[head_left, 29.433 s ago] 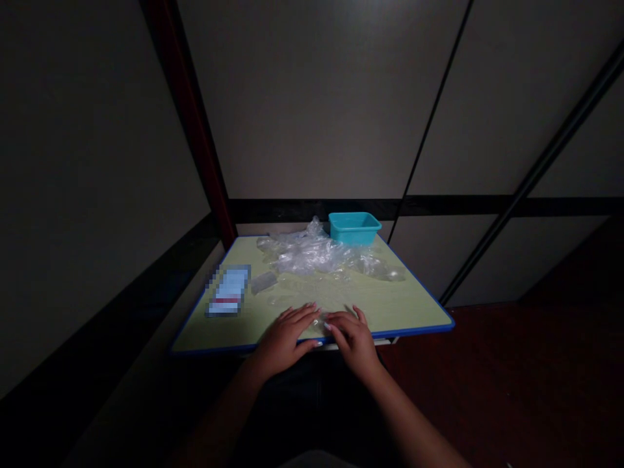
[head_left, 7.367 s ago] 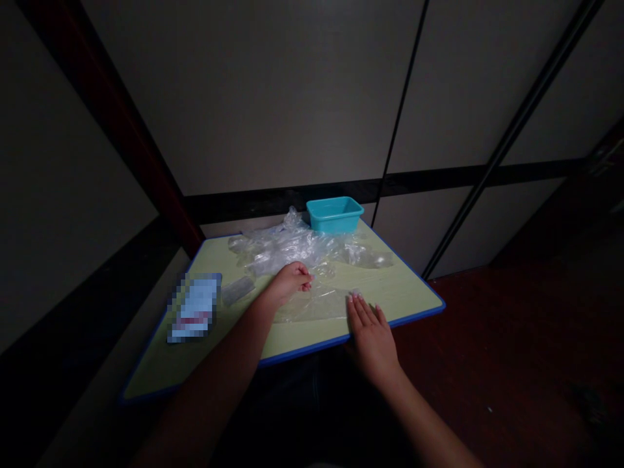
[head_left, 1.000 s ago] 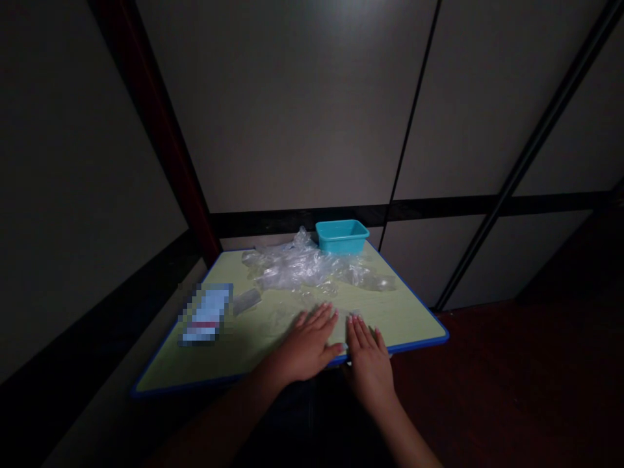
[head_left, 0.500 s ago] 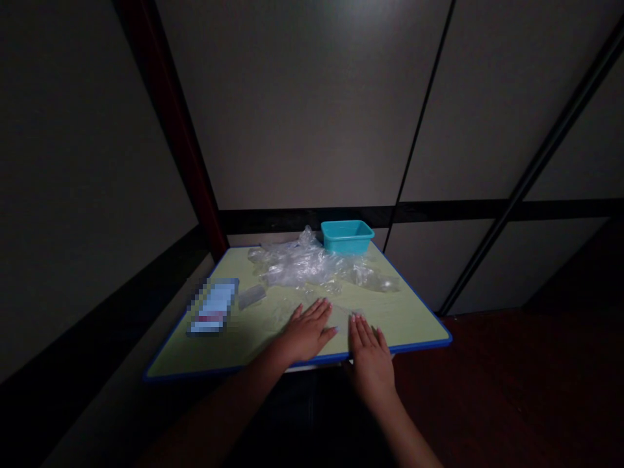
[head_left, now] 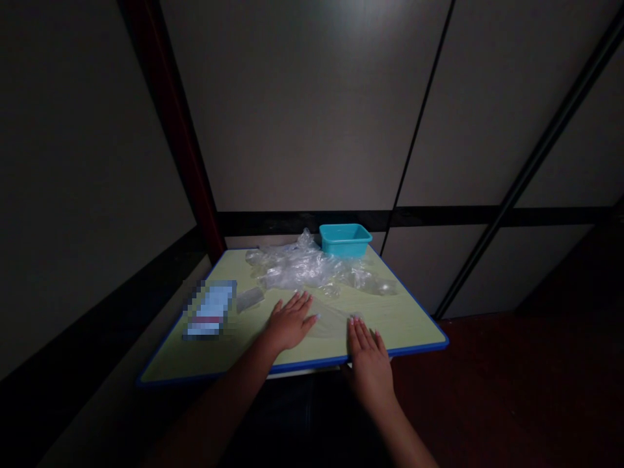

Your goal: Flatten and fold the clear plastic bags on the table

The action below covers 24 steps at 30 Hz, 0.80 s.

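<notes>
A thin clear plastic bag [head_left: 327, 318] lies flat on the pale yellow tabletop, spread between my two hands; its outline is faint. My left hand [head_left: 291, 323] rests palm down at its left side, fingers stretched out and thumb apart. At the bag's right end lies my right hand [head_left: 368, 348], also flat, with the fingertips on the plastic and the wrist past the table's front edge. Behind the hands a heap of crumpled clear plastic bags [head_left: 302, 266] spreads over the back of the table.
A turquoise plastic basin [head_left: 345, 242] stands at the back right. Left of my hands are a small folded greyish plastic piece [head_left: 250, 299] and a blurred-out phone-like slab [head_left: 212, 310]. The table [head_left: 414, 331] has a blue rim, with wall panels behind it.
My left hand has slid left across the plastic, widening the gap between the hands. My right hand stays nearly in place. The view has shifted slightly.
</notes>
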Motion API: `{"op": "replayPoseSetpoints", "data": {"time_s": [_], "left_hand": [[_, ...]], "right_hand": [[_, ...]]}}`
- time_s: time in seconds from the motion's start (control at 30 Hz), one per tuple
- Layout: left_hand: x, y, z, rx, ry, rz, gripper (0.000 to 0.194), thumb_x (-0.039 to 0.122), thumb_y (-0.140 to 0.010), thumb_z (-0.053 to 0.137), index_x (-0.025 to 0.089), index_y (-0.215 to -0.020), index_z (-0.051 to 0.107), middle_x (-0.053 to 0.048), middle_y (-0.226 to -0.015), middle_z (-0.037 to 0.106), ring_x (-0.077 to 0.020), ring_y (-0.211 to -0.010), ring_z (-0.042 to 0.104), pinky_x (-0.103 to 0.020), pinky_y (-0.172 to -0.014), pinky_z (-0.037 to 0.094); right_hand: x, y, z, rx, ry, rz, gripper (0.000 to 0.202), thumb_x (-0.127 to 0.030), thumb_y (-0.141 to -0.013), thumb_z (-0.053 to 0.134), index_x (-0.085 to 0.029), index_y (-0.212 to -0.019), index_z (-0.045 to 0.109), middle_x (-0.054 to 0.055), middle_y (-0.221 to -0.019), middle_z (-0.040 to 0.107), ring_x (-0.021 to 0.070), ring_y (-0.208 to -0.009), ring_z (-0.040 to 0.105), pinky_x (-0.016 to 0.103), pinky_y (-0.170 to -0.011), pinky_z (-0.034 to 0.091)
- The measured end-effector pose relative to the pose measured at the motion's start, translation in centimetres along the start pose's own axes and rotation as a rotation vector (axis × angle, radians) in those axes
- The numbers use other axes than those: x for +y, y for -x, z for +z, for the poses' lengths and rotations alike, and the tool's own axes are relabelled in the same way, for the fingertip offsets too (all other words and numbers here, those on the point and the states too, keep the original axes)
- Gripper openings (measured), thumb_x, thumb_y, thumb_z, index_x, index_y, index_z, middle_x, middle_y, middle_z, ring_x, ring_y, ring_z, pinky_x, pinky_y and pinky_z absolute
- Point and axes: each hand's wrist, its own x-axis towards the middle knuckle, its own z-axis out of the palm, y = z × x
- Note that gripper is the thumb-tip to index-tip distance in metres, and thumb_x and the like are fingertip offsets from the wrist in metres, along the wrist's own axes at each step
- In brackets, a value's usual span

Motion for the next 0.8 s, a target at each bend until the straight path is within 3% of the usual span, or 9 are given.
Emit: {"op": "replayPoseSetpoints", "data": {"time_s": [0.17, 0.27, 0.33, 0.47, 0.57, 0.67, 0.8], "left_hand": [[-0.3, 0.1, -0.2, 0.042, -0.004, -0.055, 0.059, 0.05, -0.097, 0.026, 0.022, -0.148, 0.026, -0.006, -0.157, 0.019, -0.0231, -0.145, 0.016, -0.056, -0.113, 0.016], [0.7, 0.6, -0.7, 0.096, -0.01, -0.048, 0.06, 0.049, -0.096, 0.028, 0.017, -0.147, 0.03, -0.009, -0.157, 0.018, -0.0236, -0.145, 0.014, -0.054, -0.114, 0.014], [2.2, 1.1, -1.0, 0.118, 0.018, 0.065, 0.059, 0.049, -0.096, 0.029, 0.018, -0.147, 0.03, -0.008, -0.157, 0.019, -0.0221, -0.145, 0.014, -0.05, -0.115, 0.014], [6.0, 1.8, -0.4, -0.01, 0.125, 0.404, 0.058, 0.05, -0.098, 0.024, 0.024, -0.149, 0.023, -0.003, -0.157, 0.02, -0.0165, -0.145, 0.015, -0.044, -0.117, 0.013], [7.7, 1.5, 0.7, -0.027, 0.14, 0.405, 0.062, 0.05, -0.097, 0.023, 0.019, -0.151, 0.017, -0.005, -0.158, 0.015, -0.0178, -0.145, 0.013, -0.045, -0.117, 0.012], [7.4, 0.7, 1.2, -0.024, 0.119, 0.32, 0.063, 0.052, -0.097, 0.02, 0.019, -0.15, 0.019, -0.006, -0.157, 0.017, -0.0191, -0.145, 0.014, -0.047, -0.116, 0.012], [5.0, 0.1, 0.8, -0.04, 0.07, 0.228, 0.059, 0.055, -0.096, 0.021, 0.028, -0.149, 0.023, -0.001, -0.157, 0.018, -0.0206, -0.145, 0.014, -0.051, -0.115, 0.015]], "right_hand": [[0.0, 0.0, 0.1, -0.001, 0.002, 0.002, 0.08, -0.018, -0.074, 0.049, -0.005, -0.148, 0.024, 0.011, -0.154, 0.025, 0.0233, -0.143, 0.021, 0.041, -0.115, 0.01], [0.0, 0.0, 0.1, 0.003, 0.006, 0.002, 0.079, -0.018, -0.075, 0.049, -0.006, -0.148, 0.025, 0.011, -0.154, 0.025, 0.0229, -0.143, 0.021, 0.041, -0.115, 0.011], [0.0, 0.0, 0.1, 0.0, 0.012, 0.004, 0.077, -0.017, -0.076, 0.049, -0.006, -0.148, 0.025, 0.012, -0.154, 0.025, 0.0232, -0.143, 0.021, 0.042, -0.115, 0.011], [-0.3, -0.1, -0.2, -0.04, 0.027, 0.022, 0.065, -0.015, -0.081, 0.043, -0.009, -0.146, 0.033, 0.011, -0.152, 0.03, 0.0232, -0.142, 0.023, 0.043, -0.115, 0.014], [-0.2, -0.3, -0.1, -0.042, 0.035, 0.033, 0.061, -0.013, -0.084, 0.039, -0.012, -0.145, 0.036, 0.01, -0.151, 0.033, 0.0222, -0.141, 0.026, 0.043, -0.115, 0.015], [0.0, -0.3, 0.2, -0.025, 0.027, 0.008, 0.065, -0.017, -0.082, 0.043, -0.011, -0.146, 0.033, 0.01, -0.153, 0.028, 0.0228, -0.142, 0.024, 0.043, -0.115, 0.015], [0.2, -0.2, 0.1, -0.043, 0.022, -0.007, 0.076, -0.02, -0.075, 0.049, -0.008, -0.148, 0.028, 0.01, -0.154, 0.023, 0.0238, -0.143, 0.02, 0.043, -0.115, 0.012]]}}
